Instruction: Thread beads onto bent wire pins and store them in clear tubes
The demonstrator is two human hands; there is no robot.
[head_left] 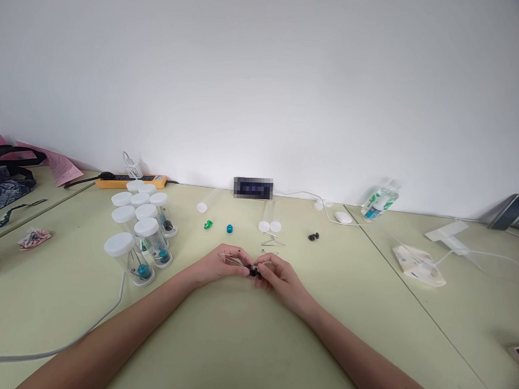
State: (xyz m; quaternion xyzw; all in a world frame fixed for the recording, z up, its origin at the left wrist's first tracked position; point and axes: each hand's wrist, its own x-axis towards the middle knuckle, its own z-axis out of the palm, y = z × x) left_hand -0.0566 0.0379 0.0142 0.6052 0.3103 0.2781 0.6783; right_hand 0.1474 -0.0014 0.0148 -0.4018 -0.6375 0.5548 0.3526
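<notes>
Both hands meet at the middle of the table, closed around a small black part (pixel 254 271) with thin metal wires. My left hand (pixel 225 264) pinches it from the left, a thin wire running back across its fingers. From the right, my right hand (pixel 280 279) grips the same part, partly hiding it. Just beyond the fingers lie thin metal rods (pixel 273 244) and two clear tubes with white ends (pixel 270 225). A blue piece (pixel 229 228) and a green piece (pixel 208 224) rest behind my left hand; black pieces (pixel 313 236) lie behind my right.
Several clear tubes with white caps (pixel 146 227) stand at the left, near an orange power strip (pixel 158 182). A dark display (pixel 253 188) sits by the wall. At the right are a bottle (pixel 380 201), a white mouse (pixel 342 218), cables and a packet (pixel 418 267).
</notes>
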